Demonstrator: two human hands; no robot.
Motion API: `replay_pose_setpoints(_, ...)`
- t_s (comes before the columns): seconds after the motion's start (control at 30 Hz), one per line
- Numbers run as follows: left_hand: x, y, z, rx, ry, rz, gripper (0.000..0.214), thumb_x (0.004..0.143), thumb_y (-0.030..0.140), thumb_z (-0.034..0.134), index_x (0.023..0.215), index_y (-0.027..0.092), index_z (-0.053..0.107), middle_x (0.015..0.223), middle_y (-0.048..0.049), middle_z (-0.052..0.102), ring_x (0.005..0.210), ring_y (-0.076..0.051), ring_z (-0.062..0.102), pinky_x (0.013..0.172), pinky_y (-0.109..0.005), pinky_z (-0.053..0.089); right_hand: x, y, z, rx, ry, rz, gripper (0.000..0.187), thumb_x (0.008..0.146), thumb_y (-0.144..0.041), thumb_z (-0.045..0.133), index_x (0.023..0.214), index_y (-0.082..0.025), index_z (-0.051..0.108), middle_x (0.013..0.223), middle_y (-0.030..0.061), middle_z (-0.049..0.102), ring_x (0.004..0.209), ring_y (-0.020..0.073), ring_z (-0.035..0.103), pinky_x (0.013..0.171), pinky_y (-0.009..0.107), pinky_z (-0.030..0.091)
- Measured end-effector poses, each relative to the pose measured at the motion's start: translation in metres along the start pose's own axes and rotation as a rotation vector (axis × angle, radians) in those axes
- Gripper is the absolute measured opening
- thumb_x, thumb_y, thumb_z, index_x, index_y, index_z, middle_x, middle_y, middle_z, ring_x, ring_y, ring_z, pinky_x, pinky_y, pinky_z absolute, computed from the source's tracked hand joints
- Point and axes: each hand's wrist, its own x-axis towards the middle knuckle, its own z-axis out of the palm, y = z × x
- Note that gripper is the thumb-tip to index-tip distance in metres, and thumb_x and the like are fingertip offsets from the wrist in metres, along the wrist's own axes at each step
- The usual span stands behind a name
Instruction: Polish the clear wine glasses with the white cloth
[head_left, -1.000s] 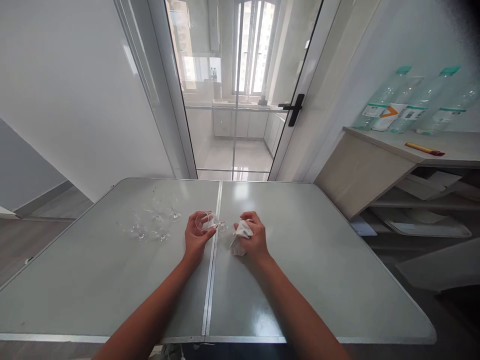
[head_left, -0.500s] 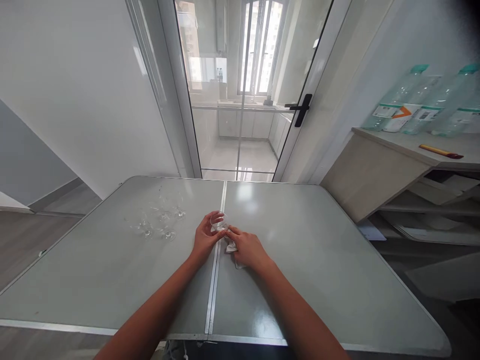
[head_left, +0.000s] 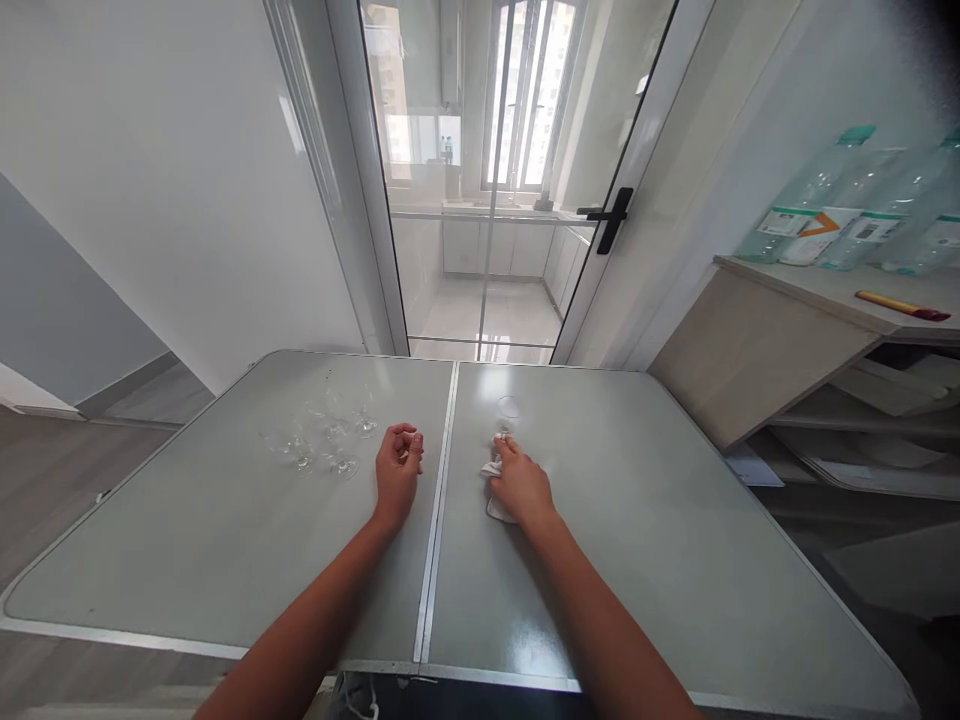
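Note:
My left hand (head_left: pixel 400 468) hovers just left of the table's centre seam, its fingers curled in and nothing visible in them. On the other side of the seam, my right hand (head_left: pixel 523 482) grips a clear stemmed glass (head_left: pixel 508 407) low down, by its stem or foot. A white cloth (head_left: pixel 501 511) is bunched under the same hand and hangs out below the palm. Several clear stemmed glasses (head_left: pixel 343 466) stand in a cluster to the left of my left hand. Their thin outlines overlap, so single glasses are hard to separate.
The grey folding table (head_left: pixel 645 560) has a metal edge and a metal centre seam (head_left: pixel 431 560). Beyond it stands a glass door with a black handle (head_left: pixel 615 220). At right, a wooden shelf unit (head_left: pixel 795 330) holds several plastic bottles (head_left: pixel 795 225) and a yellow-red stick-shaped object (head_left: pixel 900 305).
The stemmed glass has moved right and away from me in my right hand, with the cloth. My left hand has let go of the glass, drawn left and curled its fingers.

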Motion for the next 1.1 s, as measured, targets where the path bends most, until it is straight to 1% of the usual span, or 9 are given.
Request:
replay_pose_setpoints(0.07, 0.0, 0.007, -0.005, 0.153, 0.09, 0.053, 0.035, 0.093, 0.042, 0.065, 0.122, 0.025, 0.055, 0.07, 0.0047, 0.06, 0.056, -0.012, 0.055, 0.053, -0.021, 0.046, 0.004, 0.007, -0.001, -0.001, 0.035, 0.104, 0.075, 0.082, -0.017, 0.056, 0.155, -0.027, 0.043, 0.163, 0.0118, 0.04, 0.121, 0.029, 0.066, 0.091, 0.037, 0.052)
replay_pose_setpoints(0.17, 0.001, 0.017, -0.012, 0.322, 0.201, 0.135, 0.056, 0.094, 0.036, 0.062, 0.144, 0.024, 0.04, 0.069, 0.0051, 0.065, 0.053, -0.013, 0.058, 0.057, -0.023, 0.047, 0.007, 0.016, -0.004, 0.008, 0.073, 0.213, 0.071, 0.085, -0.019, 0.055, 0.155, -0.025, 0.043, 0.162, 0.0149, 0.04, 0.121, 0.0292, 0.065, 0.091, 0.037, 0.052)
replay_pose_setpoints(0.27, 0.003, 0.024, -0.017, 0.437, 0.27, 0.163, 0.071, 0.095, 0.032, 0.059, 0.156, 0.022, 0.024, 0.071, 0.0043, 0.069, 0.05, -0.013, 0.061, 0.058, -0.024, 0.048, 0.009, 0.021, -0.005, 0.033, 0.088, 0.241, 0.068, 0.086, -0.02, 0.053, 0.153, -0.022, 0.044, 0.162, 0.0161, 0.04, 0.121, 0.0298, 0.065, 0.091, 0.038, 0.052)
replay_pose_setpoints(0.33, 0.004, 0.027, -0.022, 0.459, 0.337, 0.167, 0.075, 0.096, 0.031, 0.058, 0.158, 0.02, 0.018, 0.073, 0.0031, 0.071, 0.049, -0.013, 0.061, 0.057, -0.024, 0.048, 0.01, 0.023, -0.005, 0.044, 0.091, 0.233, 0.067, 0.086, -0.02, 0.053, 0.153, -0.022, 0.045, 0.162, 0.016, 0.04, 0.122, 0.0296, 0.064, 0.091, 0.038, 0.051)
replay_pose_setpoints(0.43, 0.008, 0.031, -0.029, 0.448, 0.421, 0.156, 0.068, 0.096, 0.032, 0.057, 0.153, 0.017, 0.023, 0.075, 0.0015, 0.073, 0.048, -0.013, 0.061, 0.056, -0.025, 0.048, 0.011, 0.024, -0.003, 0.047, 0.085, 0.229, 0.067, 0.085, -0.02, 0.055, 0.152, -0.024, 0.046, 0.161, 0.0155, 0.041, 0.122, 0.0283, 0.064, 0.092, 0.037, 0.05)
replay_pose_setpoints(0.5, 0.01, 0.031, -0.032, 0.444, 0.442, 0.128, 0.059, 0.096, 0.032, 0.055, 0.147, 0.017, 0.03, 0.074, 0.0014, 0.073, 0.048, -0.014, 0.062, 0.055, -0.025, 0.048, 0.011, 0.024, -0.002, 0.045, 0.081, 0.226, 0.067, 0.085, -0.021, 0.057, 0.151, -0.025, 0.047, 0.16, 0.015, 0.042, 0.122, 0.0278, 0.064, 0.093, 0.035, 0.05)
replay_pose_setpoints(0.7, 0.014, 0.029, -0.034, 0.506, 0.455, 0.117, 0.039, 0.096, 0.032, 0.053, 0.131, 0.018, 0.045, 0.074, 0.001, 0.073, 0.047, -0.014, 0.061, 0.056, -0.026, 0.048, 0.01, 0.024, -0.002, 0.037, 0.096, 0.214, 0.066, 0.084, -0.02, 0.055, 0.15, -0.026, 0.049, 0.16, 0.0124, 0.044, 0.12, 0.0274, 0.064, 0.092, 0.034, 0.05)
replay_pose_setpoints(0.9, 0.018, 0.026, -0.041, 0.578, 0.463, 0.102, 0.036, 0.098, 0.037, 0.052, 0.128, 0.018, 0.05, 0.074, -0.0005, 0.075, 0.047, -0.015, 0.061, 0.058, -0.028, 0.048, 0.01, 0.023, -0.003, 0.044, 0.088, 0.234, 0.067, 0.082, -0.019, 0.055, 0.149, -0.025, 0.05, 0.16, 0.0121, 0.043, 0.121, 0.0279, 0.064, 0.091, 0.034, 0.05)
replay_pose_setpoints(1.1, 0.018, 0.022, -0.044, 0.731, 0.453, 0.182, 0.023, 0.097, 0.033, 0.054, 0.115, 0.02, 0.058, 0.062, 0.0013, 0.07, 0.053, -0.017, 0.063, 0.066, -0.028, 0.045, 0.009, 0.022, -0.005, 0.043, 0.092, 0.233, 0.066, 0.083, -0.019, 0.055, 0.148, -0.026, 0.051, 0.158, 0.0122, 0.044, 0.117, 0.0271, 0.065, 0.089, 0.034, 0.049)
